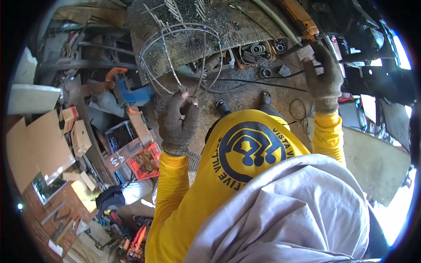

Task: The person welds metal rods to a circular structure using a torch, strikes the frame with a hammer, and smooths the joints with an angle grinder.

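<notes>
My left hand (179,120), in a grey-brown knitted glove, is closed on a round metal rod frame (165,50). It grips the frame where several rods come together, with a pinkish spot showing at the fingertips. The frame's double ring stands out over the worktable, tilted away from me. My right hand (323,81), in a matching glove, is raised at the right with the thumb apart from the curved fingers. I see nothing held between them. An orange tool (302,17) lies just beyond that hand, beside a thick pale hose or rod (276,19).
The worktable (237,26) ahead is strewn with dark grit and short rods. Below its edge sit metal rings (258,49) and scraps. A black cable (263,83) crosses the floor. On the left are a blue clamp-like tool (131,93), a red crate (147,162) and cardboard (41,144).
</notes>
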Available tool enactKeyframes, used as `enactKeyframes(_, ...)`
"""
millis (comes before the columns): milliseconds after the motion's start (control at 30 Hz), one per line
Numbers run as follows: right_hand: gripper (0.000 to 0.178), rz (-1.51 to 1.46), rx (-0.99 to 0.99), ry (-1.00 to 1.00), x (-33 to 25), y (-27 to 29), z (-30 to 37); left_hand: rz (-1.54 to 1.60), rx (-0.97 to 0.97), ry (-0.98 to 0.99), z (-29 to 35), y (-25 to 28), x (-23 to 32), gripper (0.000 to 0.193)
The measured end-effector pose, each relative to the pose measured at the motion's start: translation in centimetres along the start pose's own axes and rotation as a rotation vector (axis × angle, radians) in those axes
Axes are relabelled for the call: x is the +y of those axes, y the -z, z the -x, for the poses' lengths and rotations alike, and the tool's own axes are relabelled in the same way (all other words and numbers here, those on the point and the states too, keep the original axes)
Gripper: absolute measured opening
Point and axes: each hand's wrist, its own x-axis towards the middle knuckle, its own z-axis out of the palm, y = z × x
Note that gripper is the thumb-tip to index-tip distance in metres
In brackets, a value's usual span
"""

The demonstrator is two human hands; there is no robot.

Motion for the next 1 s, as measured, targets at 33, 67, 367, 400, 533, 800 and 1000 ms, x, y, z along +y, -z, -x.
enactKeyframes(33,0.04,-0.043,-0.088,-0.041,-1.4,0.0,0.7,-0.009,-0.022,-0.054,-0.2,0.2,-0.2,0.042)
enactKeyframes(67,0.039,-0.153,-0.119,-0.033,-2.0,-0.9,1.5,0.025,-0.051,-0.041,-0.1,0.3,-0.6,0.042)
enactKeyframes(367,0.041,-0.042,-0.639,-0.253,-5.9,-0.6,8.8,0.14,-0.362,-0.085,-1.5,0.5,-2.4,0.039)
enactKeyframes(400,0.039,0.007,-0.634,-0.253,-6.5,-0.7,9.3,0.146,-0.344,-0.123,-1.6,0.4,-2.7,0.039)
enactKeyframes(533,0.041,-0.061,-0.672,-0.392,-7.4,-1.5,9.0,0.182,-0.347,-0.18,-1.3,0.0,-3.4,0.039)
enactKeyframes(800,0.038,0.052,-0.373,-0.201,-6.0,-7.9,0.2,0.065,-0.249,-0.24,-1.2,-0.4,-4.3,0.037)
enactKeyframes(1000,0.03,0.356,-0.46,-0.215,-3.2,-12.4,-6.1,0.116,-0.202,-0.182,-1.4,-1.3,-3.7,0.032)
